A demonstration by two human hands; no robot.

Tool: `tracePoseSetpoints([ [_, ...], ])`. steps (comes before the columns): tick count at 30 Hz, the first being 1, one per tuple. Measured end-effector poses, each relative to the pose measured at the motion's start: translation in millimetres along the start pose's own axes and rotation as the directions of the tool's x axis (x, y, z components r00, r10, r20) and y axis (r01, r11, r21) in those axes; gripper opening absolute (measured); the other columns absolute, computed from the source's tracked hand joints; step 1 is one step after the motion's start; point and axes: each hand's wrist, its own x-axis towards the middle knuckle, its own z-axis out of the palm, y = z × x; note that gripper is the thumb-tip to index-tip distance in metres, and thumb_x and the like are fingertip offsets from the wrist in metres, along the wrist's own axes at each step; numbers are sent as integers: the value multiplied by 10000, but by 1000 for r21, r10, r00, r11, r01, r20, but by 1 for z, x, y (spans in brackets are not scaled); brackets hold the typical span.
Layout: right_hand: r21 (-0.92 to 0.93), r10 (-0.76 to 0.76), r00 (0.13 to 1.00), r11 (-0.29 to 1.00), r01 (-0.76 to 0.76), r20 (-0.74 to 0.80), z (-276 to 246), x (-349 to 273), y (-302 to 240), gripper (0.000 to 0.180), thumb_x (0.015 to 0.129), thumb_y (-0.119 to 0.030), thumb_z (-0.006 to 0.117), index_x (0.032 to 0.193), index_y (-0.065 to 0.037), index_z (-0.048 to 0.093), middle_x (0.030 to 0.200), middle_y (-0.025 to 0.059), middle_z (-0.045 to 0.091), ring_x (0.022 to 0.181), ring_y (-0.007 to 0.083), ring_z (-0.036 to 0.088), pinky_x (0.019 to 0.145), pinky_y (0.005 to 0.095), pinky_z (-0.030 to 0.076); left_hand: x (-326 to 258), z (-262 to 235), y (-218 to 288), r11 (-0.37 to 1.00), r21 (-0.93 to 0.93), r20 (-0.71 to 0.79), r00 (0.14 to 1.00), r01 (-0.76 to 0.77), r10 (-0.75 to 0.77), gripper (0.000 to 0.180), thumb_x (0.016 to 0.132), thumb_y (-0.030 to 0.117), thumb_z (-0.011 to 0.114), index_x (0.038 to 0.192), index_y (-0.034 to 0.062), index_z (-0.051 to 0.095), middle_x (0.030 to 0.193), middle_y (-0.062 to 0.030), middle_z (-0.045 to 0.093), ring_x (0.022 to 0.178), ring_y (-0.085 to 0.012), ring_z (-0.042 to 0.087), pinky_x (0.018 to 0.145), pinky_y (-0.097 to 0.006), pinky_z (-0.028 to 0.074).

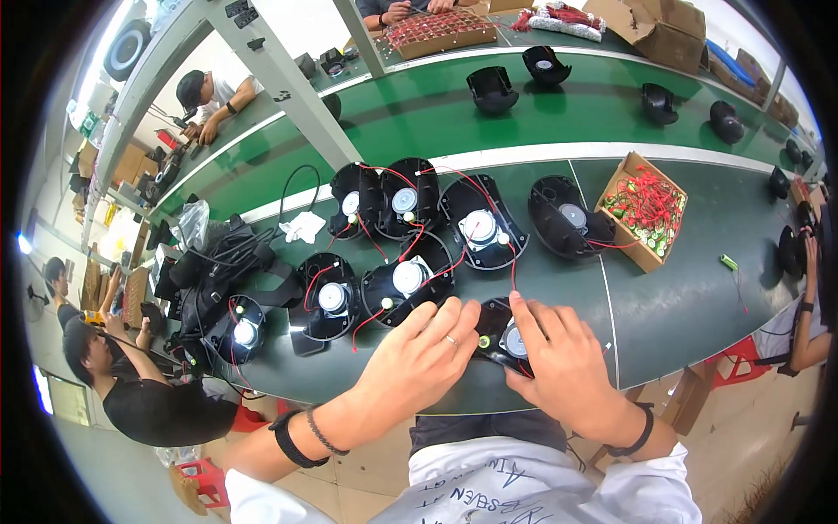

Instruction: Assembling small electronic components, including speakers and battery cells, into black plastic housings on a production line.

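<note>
Between my hands, at the table's near edge, sits a black speaker housing (496,313) with a round grey speaker (513,342) inside. A small round green part (484,341) shows at its left. My left hand (421,354), fingers curled, closes on the housing's left side; its thumb is hidden. My right hand (563,362) grips the right side, its fingers reaching over the speaker and its thumb low at the near edge. Farther off, another housing (483,223) with a white-centred speaker has a red wire (513,275) running toward my right fingertips.
Several similar housings (410,275) with red wires crowd the left. Beyond my right hand stand a housing (569,218) and a cardboard box (643,214) of green cells. One cell (729,261) lies farther right. Black cables (231,271) heap at left; a green conveyor (393,113) runs behind.
</note>
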Motion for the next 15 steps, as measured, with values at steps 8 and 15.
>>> tracePoseSetpoints([
  [8,-26,-10,1000,1000,10,-2,1,2,-1,975,657,-295,948,1501,0,559,1276,167,661,1111,300,627,837,425,550,-4,6,3,998,-46,169,985,37,-29,164,883,164,665,1000,58,621,862,-45,608,874,-202,625,834,-330,461],
  [15,16,27,1000,999,-27,10,1,1,-4,982,643,-228,948,1505,14,544,1299,172,646,1136,328,617,901,448,548,-1,0,-6,995,-79,258,966,57,-35,114,892,155,676,956,85,612,914,-34,572,848,-181,578,751,-335,457],
])
